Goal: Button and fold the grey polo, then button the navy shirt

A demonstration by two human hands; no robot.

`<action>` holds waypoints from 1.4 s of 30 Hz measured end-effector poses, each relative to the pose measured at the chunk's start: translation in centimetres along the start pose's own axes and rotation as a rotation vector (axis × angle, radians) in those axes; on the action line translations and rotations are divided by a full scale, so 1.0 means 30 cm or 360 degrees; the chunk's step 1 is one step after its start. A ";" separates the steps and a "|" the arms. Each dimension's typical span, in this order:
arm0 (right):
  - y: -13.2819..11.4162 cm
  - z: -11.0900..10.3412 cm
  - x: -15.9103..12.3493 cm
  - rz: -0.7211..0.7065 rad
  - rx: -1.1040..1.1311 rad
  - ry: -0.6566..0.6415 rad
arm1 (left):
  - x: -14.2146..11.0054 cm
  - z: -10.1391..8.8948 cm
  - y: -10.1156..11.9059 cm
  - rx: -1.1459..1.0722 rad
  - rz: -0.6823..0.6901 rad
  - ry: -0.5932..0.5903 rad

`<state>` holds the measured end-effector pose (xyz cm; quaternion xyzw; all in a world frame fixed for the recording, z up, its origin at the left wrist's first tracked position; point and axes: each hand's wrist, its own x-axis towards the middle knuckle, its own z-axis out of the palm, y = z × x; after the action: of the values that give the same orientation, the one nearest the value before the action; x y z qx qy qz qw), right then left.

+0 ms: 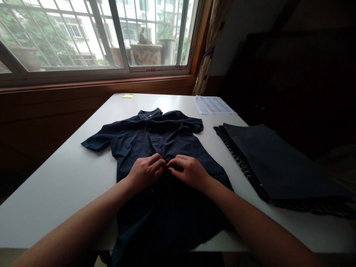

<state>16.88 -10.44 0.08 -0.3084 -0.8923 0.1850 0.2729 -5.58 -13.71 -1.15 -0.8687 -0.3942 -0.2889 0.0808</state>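
A dark navy short-sleeved shirt [178, 139] lies front up on the white table, its collar toward the window and its hem hanging over the near edge. At the middle of its front placket, my left hand [147, 170] pinches the cloth. My right hand [189, 170] pinches the same spot from the other side, the fingertips of both hands nearly touching. Whatever button sits between the fingers is hidden. Below my left hand a small pale button [151, 191] shows on the shirt. Above, the placket edges lie partly apart.
Folded dark cloth [278, 159] is stacked on the right of the white table [55, 185], over a black patterned piece. Printed sheets [214, 105] lie at the back right, a yellow sticky note [128, 95] at the back left. Beyond stands a barred window [119, 37] with a curtain [207, 63].
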 end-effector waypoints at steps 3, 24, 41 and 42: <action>-0.005 -0.003 0.002 0.0022 0.0023 -0.0021 | -0.002 0.002 0.000 0.0008 -0.0004 0.0001; 0.013 0.018 -0.001 0.0003 0.0040 -0.0052 | 0.002 -0.005 0.000 0.0020 -0.0022 0.0049; 0.010 0.012 0.002 0.0039 0.0014 -0.0059 | -0.008 0.003 -0.023 0.0006 0.0009 -0.0307; 0.010 0.012 0.001 0.0037 0.0001 -0.0074 | -0.008 0.002 -0.023 0.0011 0.0013 -0.0343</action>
<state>16.78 -10.25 -0.35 -0.3142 -0.8948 0.1954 0.2499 -6.18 -13.36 -1.40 -0.8959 -0.3982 -0.1922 0.0421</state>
